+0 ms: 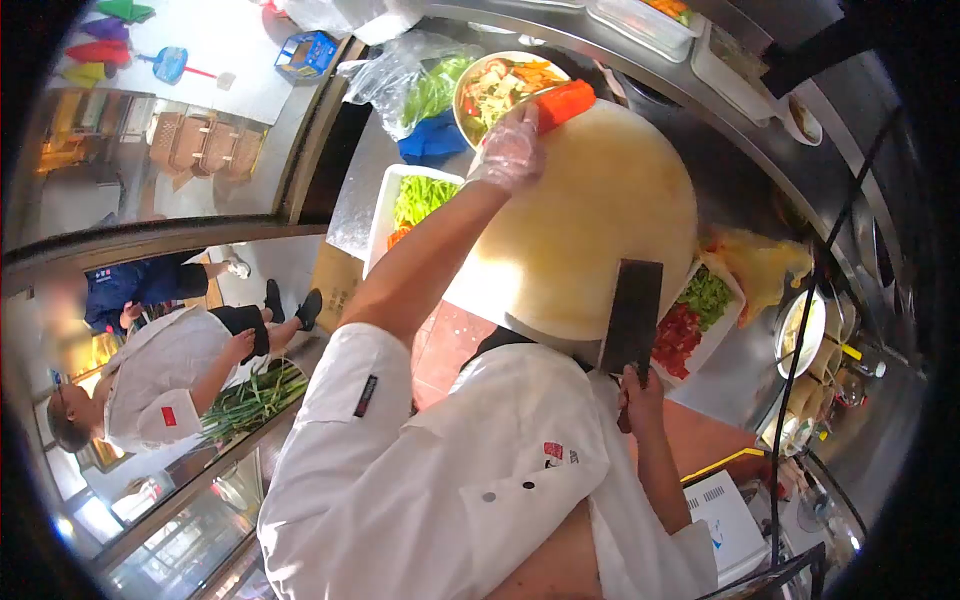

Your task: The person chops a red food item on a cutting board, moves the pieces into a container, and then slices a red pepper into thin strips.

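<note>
My left hand [510, 150], in a clear plastic glove, grips an orange carrot [566, 102] at the far edge of a round pale cutting board [590, 230]. My right hand [640, 392] holds the handle of a dark cleaver [632, 315], whose blade hangs over the board's near edge. Just beyond the carrot stands a bowl [500, 85] of mixed cut vegetables. My white jacket fills the lower part of the view.
A white tray of green strips [415, 200] lies left of the board. A tray of red and green pieces [690, 320] sits right of it. A plastic bag of greens [420, 85] lies at the back. Another person [160, 380] in white sits lower left with green onions.
</note>
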The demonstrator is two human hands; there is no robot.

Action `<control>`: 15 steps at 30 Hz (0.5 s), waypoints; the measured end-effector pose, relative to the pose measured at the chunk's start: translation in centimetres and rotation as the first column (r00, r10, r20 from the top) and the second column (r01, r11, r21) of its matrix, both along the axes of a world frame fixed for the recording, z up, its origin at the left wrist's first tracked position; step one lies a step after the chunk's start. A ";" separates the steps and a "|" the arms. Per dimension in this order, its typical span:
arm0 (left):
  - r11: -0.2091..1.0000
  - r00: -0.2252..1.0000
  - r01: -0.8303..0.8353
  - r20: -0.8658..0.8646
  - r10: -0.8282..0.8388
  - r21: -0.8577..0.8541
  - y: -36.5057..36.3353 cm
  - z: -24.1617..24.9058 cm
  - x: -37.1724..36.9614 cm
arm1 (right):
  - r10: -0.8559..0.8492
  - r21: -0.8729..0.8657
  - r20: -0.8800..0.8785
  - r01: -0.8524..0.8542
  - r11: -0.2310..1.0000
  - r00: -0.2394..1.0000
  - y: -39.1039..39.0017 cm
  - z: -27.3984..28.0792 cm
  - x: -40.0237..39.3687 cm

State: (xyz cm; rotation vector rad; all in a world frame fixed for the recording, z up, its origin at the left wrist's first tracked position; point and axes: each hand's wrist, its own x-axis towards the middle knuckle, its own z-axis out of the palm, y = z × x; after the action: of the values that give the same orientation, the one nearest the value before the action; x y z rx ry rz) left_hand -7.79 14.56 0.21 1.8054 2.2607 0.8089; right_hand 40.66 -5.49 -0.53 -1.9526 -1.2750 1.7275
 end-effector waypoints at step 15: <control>0.883 0.883 0.440 -0.098 -0.458 -0.162 -14.6 0.5 10.1 | 0.029 0.135 0.154 -0.051 0.989 0.988 -1.9 0.5 1.4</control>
State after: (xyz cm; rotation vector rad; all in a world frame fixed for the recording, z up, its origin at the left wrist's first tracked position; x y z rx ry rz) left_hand 2.28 -0.02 0.74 2.2451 1.7841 0.4485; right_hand 42.10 -7.44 -0.06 -2.0220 -1.4533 1.4872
